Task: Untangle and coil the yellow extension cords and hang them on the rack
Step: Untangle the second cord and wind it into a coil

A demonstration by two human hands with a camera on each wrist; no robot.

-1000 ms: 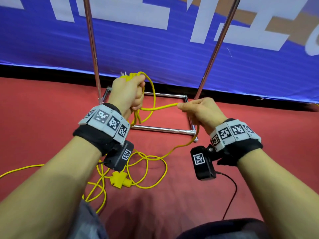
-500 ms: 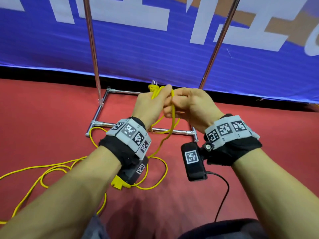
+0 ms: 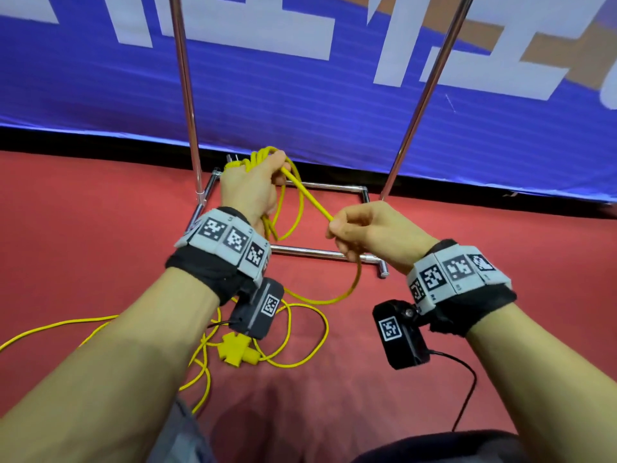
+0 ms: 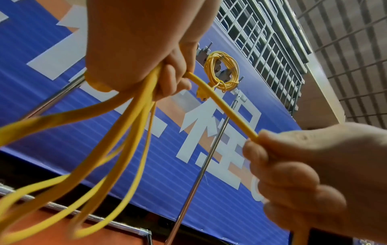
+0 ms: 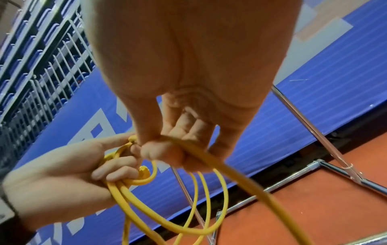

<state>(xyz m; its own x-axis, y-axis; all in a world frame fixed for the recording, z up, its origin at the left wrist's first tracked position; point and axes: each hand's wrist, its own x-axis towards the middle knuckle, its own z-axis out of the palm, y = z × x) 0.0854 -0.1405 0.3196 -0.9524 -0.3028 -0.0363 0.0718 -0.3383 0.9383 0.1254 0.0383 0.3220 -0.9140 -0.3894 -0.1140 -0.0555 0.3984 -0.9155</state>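
Note:
My left hand grips a bundle of yellow cord loops, its metal-pronged plug end sticking out past the knuckles. A taut strand runs from that hand to my right hand, which pinches it between thumb and fingers. From the right hand the cord drops to loose loops and a yellow socket block on the red floor. In the left wrist view a second yellow cord coil hangs high on the rack. The rack's chrome uprights stand just beyond both hands.
The rack's chrome base frame lies on the red floor right under my hands. A blue banner closes off the back. More yellow cord trails off to the left. A black cable hangs from the right wrist camera.
Half a second ago both hands met at the bundle. Since then the right hand has slid back down and to the right along the cord, drawing out a fresh strand; the left hand rose slightly.

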